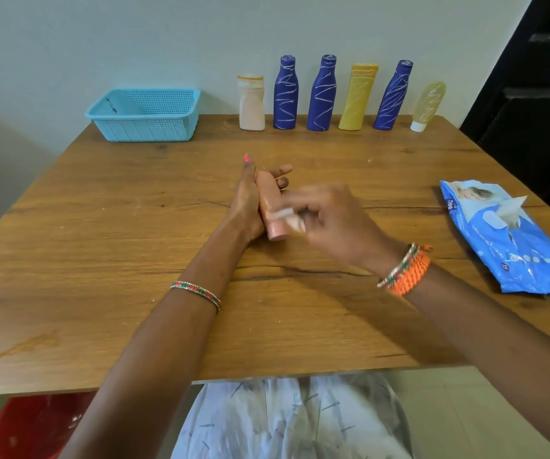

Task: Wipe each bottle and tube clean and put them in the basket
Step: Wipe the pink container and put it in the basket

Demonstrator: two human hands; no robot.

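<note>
Wooden tabletop (101, 226): left hand (245, 200) is cradling the small peach plastic tube (268, 200), well in front of the pale blue mesh basket (144, 115). Right hand (329, 217), blurred, is pinching a white wipe (285, 214) against it. Risk: wet tube slipping free.

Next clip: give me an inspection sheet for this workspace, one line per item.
Surface: wooden table, cracked grain, small pale specks.
Job's things: pink tube in the hands; six scribbled containers standing along the wall; blue basket at back left, no bottles seen inside.
Clutter: wipes pack at right, a wipe poking out.
Hands: left hand holds the tube; right hand rubs a wipe near its cap, blurred.
Cables: nothing seen.
Surroundings: pale wall, dark door at right, red bucket under the table.
</note>
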